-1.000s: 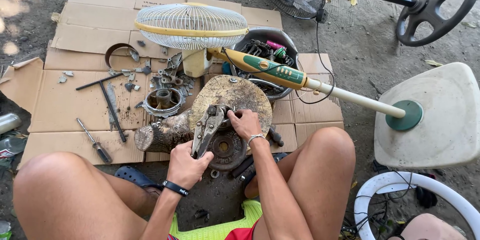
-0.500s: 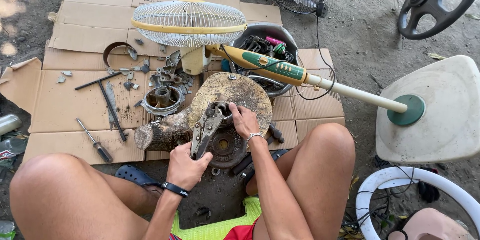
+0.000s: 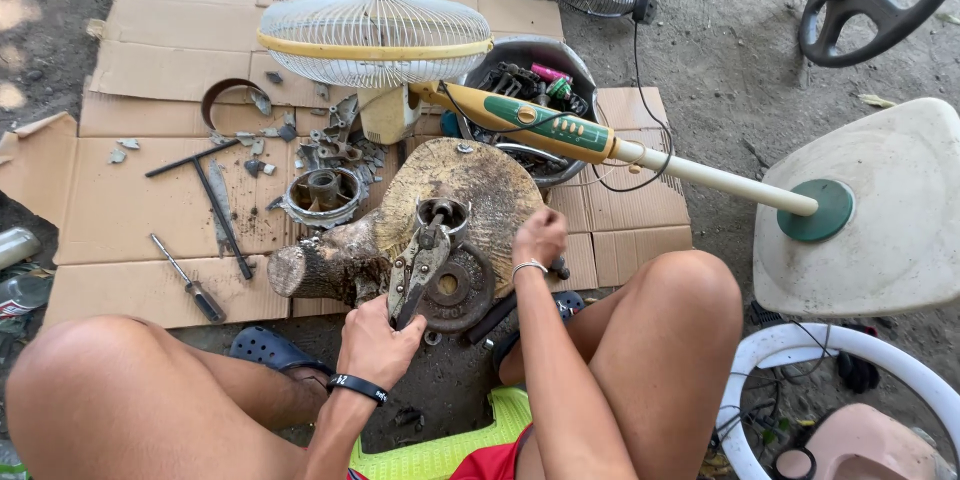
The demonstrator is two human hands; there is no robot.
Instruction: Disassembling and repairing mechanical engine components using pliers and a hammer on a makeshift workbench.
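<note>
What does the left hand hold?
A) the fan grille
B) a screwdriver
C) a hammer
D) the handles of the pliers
D: the left hand grips the handles of the pliers, whose jaws close on a metal part on the stump; the screwdriver lies apart on the cardboard.

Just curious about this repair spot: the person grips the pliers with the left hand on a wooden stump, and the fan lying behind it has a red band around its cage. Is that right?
Not quite. In the head view the band around the fan cage is yellow, not red. The rest stands: the left hand grips the pliers, which rest on the wooden stump, and the fan lies behind it.
</note>
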